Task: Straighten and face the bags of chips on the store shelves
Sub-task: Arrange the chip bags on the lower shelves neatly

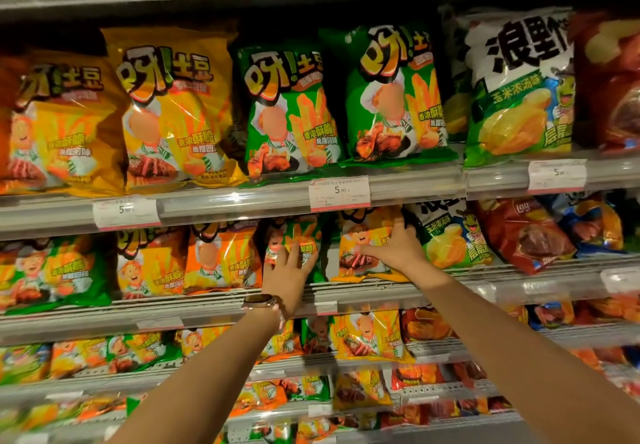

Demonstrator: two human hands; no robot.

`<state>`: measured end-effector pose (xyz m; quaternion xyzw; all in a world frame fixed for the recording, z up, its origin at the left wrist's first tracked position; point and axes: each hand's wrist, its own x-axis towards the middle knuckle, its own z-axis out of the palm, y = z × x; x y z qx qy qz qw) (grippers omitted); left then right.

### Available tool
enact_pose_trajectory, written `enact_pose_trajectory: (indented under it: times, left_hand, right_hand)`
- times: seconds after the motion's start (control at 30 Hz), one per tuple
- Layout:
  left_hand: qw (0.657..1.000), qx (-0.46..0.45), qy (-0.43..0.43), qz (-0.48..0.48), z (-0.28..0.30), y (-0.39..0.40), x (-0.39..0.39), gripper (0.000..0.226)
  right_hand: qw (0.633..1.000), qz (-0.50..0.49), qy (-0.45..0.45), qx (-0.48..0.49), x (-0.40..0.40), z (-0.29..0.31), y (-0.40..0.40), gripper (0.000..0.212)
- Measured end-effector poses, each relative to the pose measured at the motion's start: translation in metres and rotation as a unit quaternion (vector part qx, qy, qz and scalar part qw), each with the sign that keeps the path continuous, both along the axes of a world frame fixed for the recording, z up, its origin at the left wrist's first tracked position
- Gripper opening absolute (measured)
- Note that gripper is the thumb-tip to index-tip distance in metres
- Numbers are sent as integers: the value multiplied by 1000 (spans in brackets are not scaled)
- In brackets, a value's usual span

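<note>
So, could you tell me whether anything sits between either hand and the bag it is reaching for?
Nothing visible does. The left hand already rests on the green bag, and the right hand on the yellow bag.

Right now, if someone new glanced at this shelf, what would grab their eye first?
Probably the two bare arms reaching to the second shelf: the left hand lies on a small green chip bag, and the right hand grips a yellow chip bag. Above them stand big glossy yellow and green bags, over a white price tag.
</note>
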<state>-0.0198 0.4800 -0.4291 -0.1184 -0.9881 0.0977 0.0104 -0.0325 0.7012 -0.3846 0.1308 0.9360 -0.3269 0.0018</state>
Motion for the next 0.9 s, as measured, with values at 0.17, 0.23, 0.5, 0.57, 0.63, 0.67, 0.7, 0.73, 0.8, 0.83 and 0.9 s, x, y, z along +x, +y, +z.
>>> enact_pose_trajectory:
  times: [0.17,0.23,0.5,0.57,0.63,0.67,0.7,0.73,0.8,0.83,0.9]
  left_hand:
    - [1000,6,-1,8,-2,2,-2,90]
    - [1000,6,-2,7,1,2,-1,89]
    - [999,-10,-45,-22,14,-2,2,94]
    - [997,32,-61,-35,18,-8,2,99]
    - [991,109,-48,-59,23,-23,6,100]
    - [986,147,-13,-81,24,-32,10,94]
    - [976,186,39,-107,25,-43,16,85]
    - [960,226,104,-129,24,-56,21,73]
    - [920,290,235,-122,22,-80,29,53]
    - [905,305,279,-94,22,-91,31,51]
    - [896,324,303,3,29,-109,31,64]
  right_hand:
    - [995,1,15,-98,-3,-10,4,121]
    - [992,-1,42,-121,-3,-13,3,120]
    - [972,-9,127,-196,15,-9,-9,116]
    - [967,3,135,-214,22,-5,-12,112]
    - [966,14,138,-217,30,-1,-17,115]
    - [965,19,139,-220,33,1,-20,117]
    - [964,25,140,-223,37,3,-25,119]
    - [964,30,140,-226,39,3,-30,120]
    - [961,36,147,-233,43,0,-41,119]
    - [959,38,153,-234,44,-1,-47,116]
    - [957,42,160,-240,46,-3,-61,117]
